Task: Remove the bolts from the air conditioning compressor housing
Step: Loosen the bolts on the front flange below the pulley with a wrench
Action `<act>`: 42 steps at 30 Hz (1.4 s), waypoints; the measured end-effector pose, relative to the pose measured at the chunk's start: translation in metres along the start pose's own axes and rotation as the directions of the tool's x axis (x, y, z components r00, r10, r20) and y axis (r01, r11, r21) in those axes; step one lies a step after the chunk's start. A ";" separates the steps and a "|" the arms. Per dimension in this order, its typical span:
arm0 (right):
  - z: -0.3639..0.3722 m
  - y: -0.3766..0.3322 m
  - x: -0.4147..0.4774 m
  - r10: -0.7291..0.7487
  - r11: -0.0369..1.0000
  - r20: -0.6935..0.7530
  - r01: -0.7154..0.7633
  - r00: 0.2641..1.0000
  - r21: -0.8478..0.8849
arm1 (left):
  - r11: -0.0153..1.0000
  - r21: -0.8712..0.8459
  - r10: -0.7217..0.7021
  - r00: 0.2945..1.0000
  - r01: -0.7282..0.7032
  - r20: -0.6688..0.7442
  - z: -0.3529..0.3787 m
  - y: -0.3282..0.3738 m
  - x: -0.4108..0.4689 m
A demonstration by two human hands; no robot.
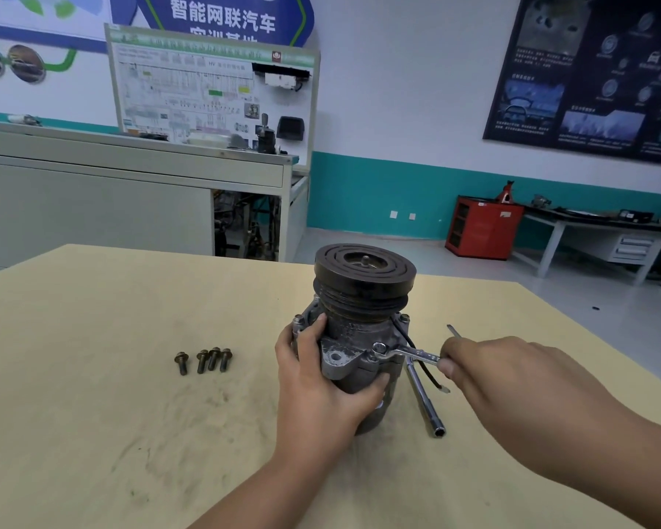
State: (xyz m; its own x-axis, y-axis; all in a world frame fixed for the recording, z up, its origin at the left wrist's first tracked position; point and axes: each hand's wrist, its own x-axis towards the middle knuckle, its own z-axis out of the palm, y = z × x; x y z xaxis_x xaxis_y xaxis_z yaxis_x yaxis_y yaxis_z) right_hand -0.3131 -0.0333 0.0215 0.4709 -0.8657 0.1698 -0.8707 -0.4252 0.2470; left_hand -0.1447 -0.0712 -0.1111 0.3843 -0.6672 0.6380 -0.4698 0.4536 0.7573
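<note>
The air conditioning compressor point(359, 330) stands upright on the table, its dark pulley on top. My left hand point(317, 379) grips the housing from the left, fingers curled round the lower body. My right hand point(489, 372) holds the handle of a chrome wrench point(405, 353). The wrench's ring end sits on a bolt point(378, 348) at the housing's front right flange. More bolt heads show at the flange's left point(297, 321) and right point(404, 319) edges. Several removed bolts point(203, 360) lie in a row on the table left of the compressor.
A chrome socket extension bar point(424, 399) lies on the beige table point(92, 414) just right of the compressor, beside a thin black wire point(416, 349) hanging from the housing. Beyond the table's far edge are a grey cabinet point(130, 200), a red tool chest point(481, 231) and a workbench.
</note>
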 end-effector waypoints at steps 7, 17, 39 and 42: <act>0.006 -0.008 0.001 -0.040 0.994 -0.028 0.037 0.999 -0.102 | 1.000 0.010 -0.019 1.000 0.019 -0.010 -0.001 0.002 0.000; 0.001 -0.017 -0.007 -0.219 0.958 0.018 0.218 0.976 -0.186 | 0.997 0.041 -0.065 0.998 0.065 0.005 -0.002 0.006 0.000; -0.008 -0.047 -0.008 -0.232 0.960 0.044 0.236 0.972 -0.148 | 0.977 0.214 0.004 0.998 0.009 -0.058 -0.017 0.038 -0.010; -0.008 -0.037 -0.004 -0.120 0.989 -0.006 0.119 0.993 -0.089 | 0.943 0.280 0.192 0.981 -0.179 -0.020 -0.017 0.039 -0.011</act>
State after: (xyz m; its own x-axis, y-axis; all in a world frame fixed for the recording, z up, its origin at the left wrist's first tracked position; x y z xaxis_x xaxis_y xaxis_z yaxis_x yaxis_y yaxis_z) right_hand -0.2819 -0.0122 0.0196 0.5728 -0.8068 0.1449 -0.7924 -0.4999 0.3496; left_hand -0.1538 -0.0366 -0.0863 0.3026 -0.5555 0.7745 -0.7347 0.3817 0.5608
